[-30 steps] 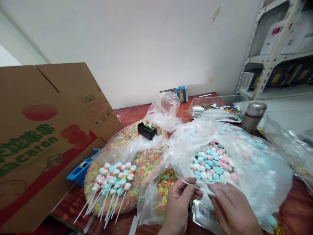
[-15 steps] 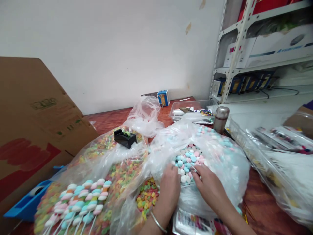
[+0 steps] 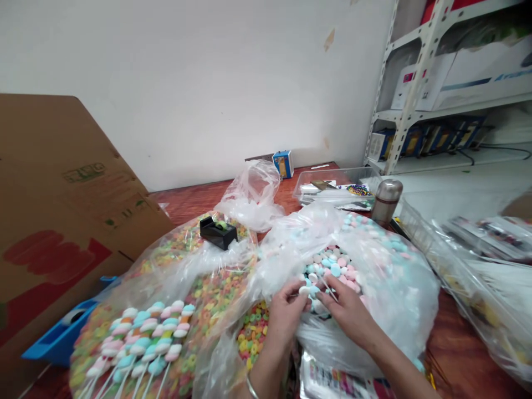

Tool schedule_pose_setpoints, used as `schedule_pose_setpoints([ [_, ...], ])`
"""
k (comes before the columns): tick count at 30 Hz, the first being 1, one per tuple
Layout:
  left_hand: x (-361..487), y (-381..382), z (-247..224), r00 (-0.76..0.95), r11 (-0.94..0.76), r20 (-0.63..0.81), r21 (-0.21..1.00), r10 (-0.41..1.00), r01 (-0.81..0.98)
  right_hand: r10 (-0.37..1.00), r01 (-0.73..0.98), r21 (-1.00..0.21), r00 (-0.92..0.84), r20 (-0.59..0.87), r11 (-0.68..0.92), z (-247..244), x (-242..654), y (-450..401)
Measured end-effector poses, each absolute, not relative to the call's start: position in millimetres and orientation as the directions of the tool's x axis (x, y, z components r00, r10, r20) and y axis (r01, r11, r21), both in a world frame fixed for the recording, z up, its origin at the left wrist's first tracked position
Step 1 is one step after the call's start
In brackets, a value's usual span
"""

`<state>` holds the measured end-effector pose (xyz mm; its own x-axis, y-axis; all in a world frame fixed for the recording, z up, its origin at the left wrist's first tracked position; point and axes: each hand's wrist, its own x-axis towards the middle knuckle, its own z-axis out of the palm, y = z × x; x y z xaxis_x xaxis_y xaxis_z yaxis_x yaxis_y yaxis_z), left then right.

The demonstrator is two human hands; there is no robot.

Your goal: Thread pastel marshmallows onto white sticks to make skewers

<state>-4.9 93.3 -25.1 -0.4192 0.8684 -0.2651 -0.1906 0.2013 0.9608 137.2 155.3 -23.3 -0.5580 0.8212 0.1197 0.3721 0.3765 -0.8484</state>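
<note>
Both hands are over an opened clear bag (image 3: pixel 399 288) of pastel marshmallows (image 3: pixel 334 270) in pink, blue and white. My right hand (image 3: pixel 349 310) pinches a thin white stick (image 3: pixel 330 290), which slants up and left over the candy. To its left, my left hand (image 3: pixel 286 310) has thumb and fingers closed around what looks like a white marshmallow (image 3: pixel 305 290); the fingers partly cover it. Finished-looking skewers (image 3: pixel 143 343), with stacked marshmallows and coloured rings on white sticks, lie at the left on a bag of ring-shaped pieces (image 3: pixel 253 330).
A black tape dispenser (image 3: pixel 218 233) sits on the ring bag. Behind stand a clear tray (image 3: pixel 299 191) and a metal flask (image 3: pixel 386 202). A cardboard box (image 3: pixel 83 221) and blue dispenser (image 3: pixel 62 338) are at left; a plastic container (image 3: pixel 453 277) and shelving (image 3: pixel 409 88) at right.
My left hand has turned its fingers inward, closing toward the right hand. The stick now shows plainly in my right hand. The view has shifted slightly left.
</note>
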Motion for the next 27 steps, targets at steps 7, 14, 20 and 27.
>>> schedule_pose_setpoints([
  [7, 14, 84, -15, -0.281, 0.169, -0.312, 0.884, 0.908, -0.435, 0.835, 0.282, -0.908, -0.538, 0.117, 0.309, -13, 147, 138],
  [14, 10, 76, -14, -0.238, 0.126, -0.204, 0.943, 0.949, -0.308, 0.829, 0.275, -0.899, -0.539, 0.151, 0.342, -8, 146, 135],
  [20, 7, 79, -16, -0.308, 0.126, -0.249, 0.92, 0.918, -0.371, 0.879, 0.326, -0.855, -0.398, 0.262, 0.403, 15, 164, 111],
  [27, 11, 84, -19, -0.471, 0.086, -0.269, 0.924, 0.84, -0.373, 0.811, 0.766, -0.279, -0.51, 0.285, 0.58, -7, 180, 76],
])
